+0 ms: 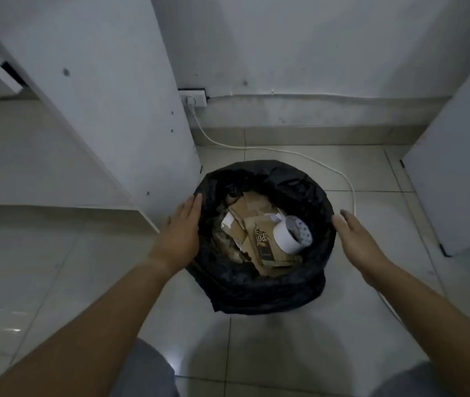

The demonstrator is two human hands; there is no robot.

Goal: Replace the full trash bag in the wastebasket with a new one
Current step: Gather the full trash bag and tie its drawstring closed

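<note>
A round wastebasket lined with a black trash bag (259, 290) stands on the tiled floor, the bag folded down over its rim so the basket itself is hidden. Inside lie brown paper and cardboard scraps (252, 224) and a white tape roll (292, 234). My left hand (180, 234) is flat and open against the bag's left rim. At the right rim my right hand (357, 239) is open too, fingers extended; I cannot tell whether it touches the bag. Neither hand grips anything.
A white cabinet panel (107, 104) stands close on the left, another white panel (462, 167) at the right. A white cable (314, 160) runs from a wall socket (195, 98) along the floor behind and right of the basket. My knees show at the bottom.
</note>
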